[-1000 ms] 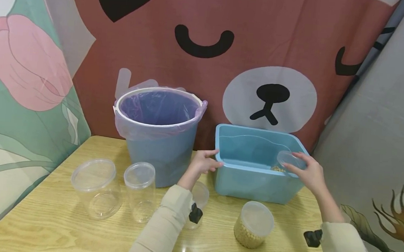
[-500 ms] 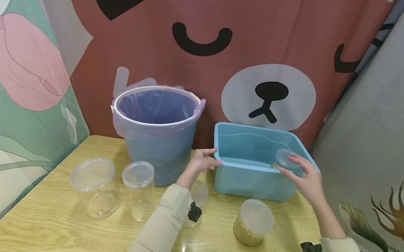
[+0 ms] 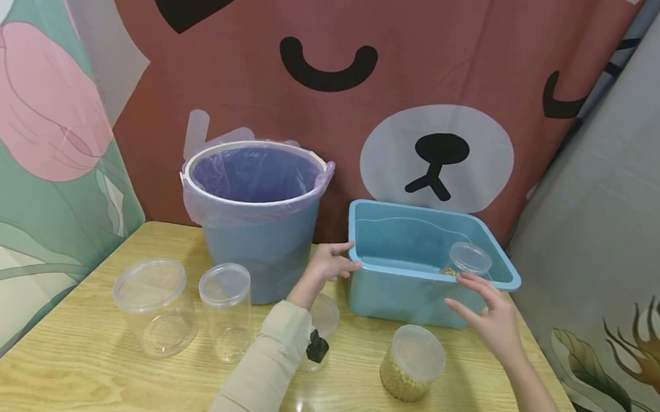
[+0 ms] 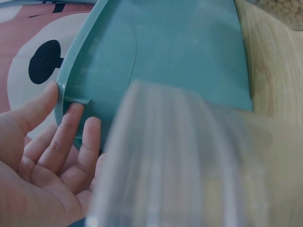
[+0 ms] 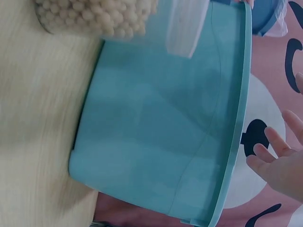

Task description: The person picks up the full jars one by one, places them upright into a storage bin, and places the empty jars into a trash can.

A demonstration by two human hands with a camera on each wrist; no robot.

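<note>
My left hand grips the left rim of a light-blue plastic bin; in the left wrist view its thumb is on the rim, fingers below. Inside the bin at the right stands a clear lidded jar, with some tan beans or pellets beside or in it, partly hidden by the front wall. My right hand is just in front of the bin's right side, fingers spread and holding nothing. In front of the bin, a lidded jar of round tan beans stands on the table.
A blue bucket lined with a purple bag stands left of the bin. Clear lidded jars stand at the left: a wide one, a narrow one, and a small one partly behind my left forearm. A patterned cloth hangs behind.
My right hand has let go of the clear jar in the bin and drawn back toward the front, fingers parted. My left hand stays on the bin's rim.
</note>
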